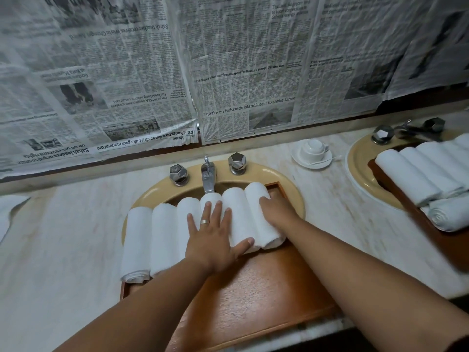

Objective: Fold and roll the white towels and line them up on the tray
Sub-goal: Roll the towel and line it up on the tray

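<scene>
A wooden tray point(256, 298) lies across the tan sink point(291, 189) in front of me. Several rolled white towels point(162, 235) lie side by side along the tray's far half. My left hand point(215, 235) rests flat with spread fingers on the middle rolls. My right hand point(275, 208) presses against the right side of the rightmost roll point(261, 214), its fingertips hidden behind the roll.
A tap point(208, 177) and two knobs stand behind the rolls. A cup on a saucer point(311, 153) sits on the marble counter. At the right a second tray point(431, 224) with rolled towels lies over another sink. A loose white towel point(10, 212) lies at the left edge. Newspaper covers the wall.
</scene>
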